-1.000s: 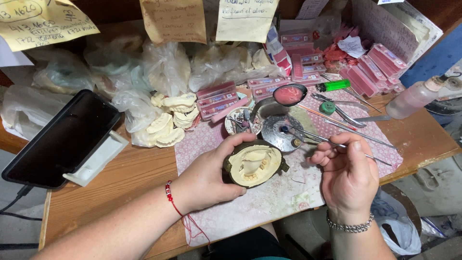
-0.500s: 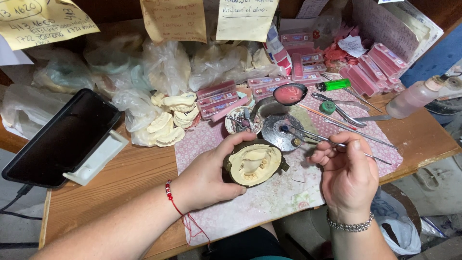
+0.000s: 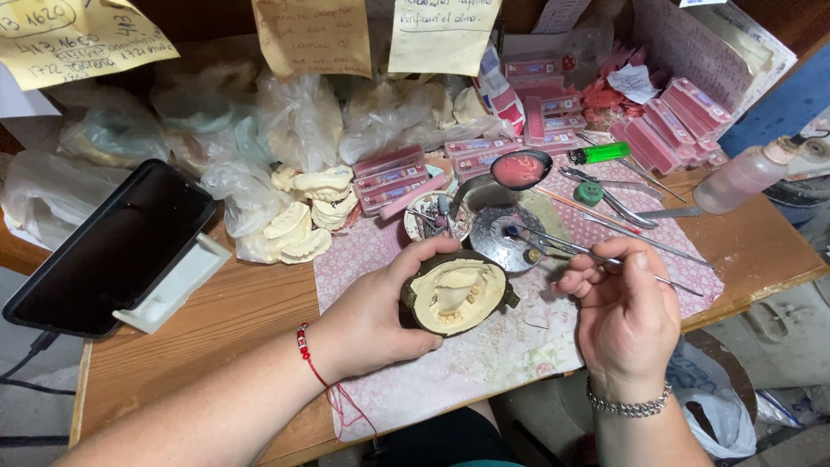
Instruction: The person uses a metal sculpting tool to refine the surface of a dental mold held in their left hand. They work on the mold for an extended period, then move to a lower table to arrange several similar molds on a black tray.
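My left hand [image 3: 380, 311] grips a dark round flask holding a pale plaster dental cast [image 3: 456, 294], tilted up over the patterned cloth [image 3: 484, 363]. My right hand [image 3: 627, 316] pinches a thin metal instrument [image 3: 571, 248]. Its tip reaches left over a shiny round metal dish [image 3: 497, 242] just beyond the cast. A red thread bracelet is on my left wrist, a metal chain on my right.
A ladle of pink wax [image 3: 517, 170], a small bowl of burs [image 3: 437, 218], pliers [image 3: 609, 195], a green lighter [image 3: 598, 153] and a squeeze bottle [image 3: 743, 175] lie behind. Plaster casts [image 3: 307, 216], bagged casts, pink boxes [image 3: 666, 130] and a propped phone [image 3: 108, 246] crowd the left and back.
The instrument tip has shifted slightly over the metal dish. My left hand and the cast have stayed in place.
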